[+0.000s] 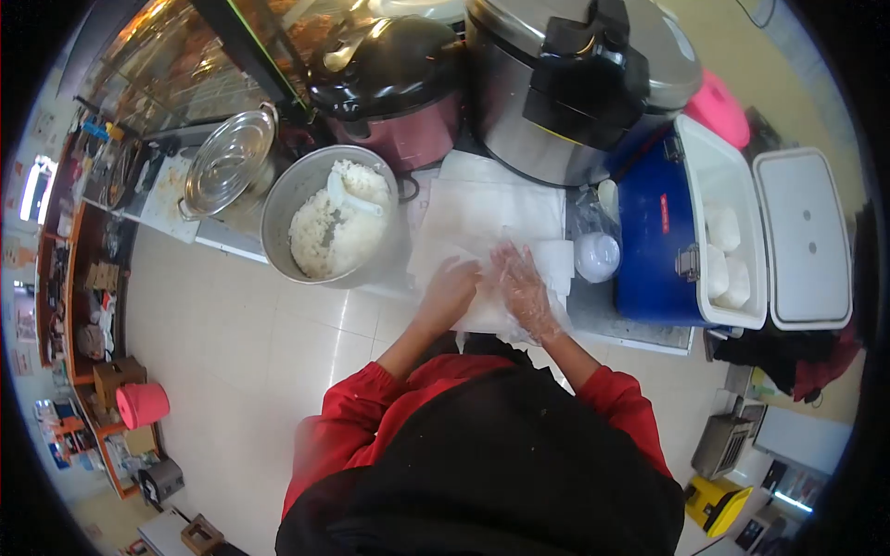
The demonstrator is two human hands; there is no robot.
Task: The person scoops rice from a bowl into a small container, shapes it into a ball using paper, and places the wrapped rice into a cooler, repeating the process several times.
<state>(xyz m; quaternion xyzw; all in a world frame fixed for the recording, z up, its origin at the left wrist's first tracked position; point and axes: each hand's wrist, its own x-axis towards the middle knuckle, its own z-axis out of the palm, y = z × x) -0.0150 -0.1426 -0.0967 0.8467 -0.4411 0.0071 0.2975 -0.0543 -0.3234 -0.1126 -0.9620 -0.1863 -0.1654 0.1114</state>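
A stack of white paper sheets (454, 208) lies on the counter in front of me. My right hand (524, 287) wears a clear plastic glove and rests over the sheets with its fingers stretched out. Close beside it on the left, my left hand (450, 292) bends its fingers together above the paper; what they pinch, if anything, I cannot make out. To the left stands a metal pot (271, 222) of cooked white rice (320, 236), with a white rice paddle (352, 196) lying in it. A round clear plastic container (596, 257) sits right of the sheets.
A pink rice cooker (408, 130) and a large steel cooker (505, 111) stand behind the paper. On the right, an open blue cooler (649, 232) holds several white wrapped packs (723, 227). A lidded steel pot (232, 162) is at the far left, beside a glass display case (176, 56).
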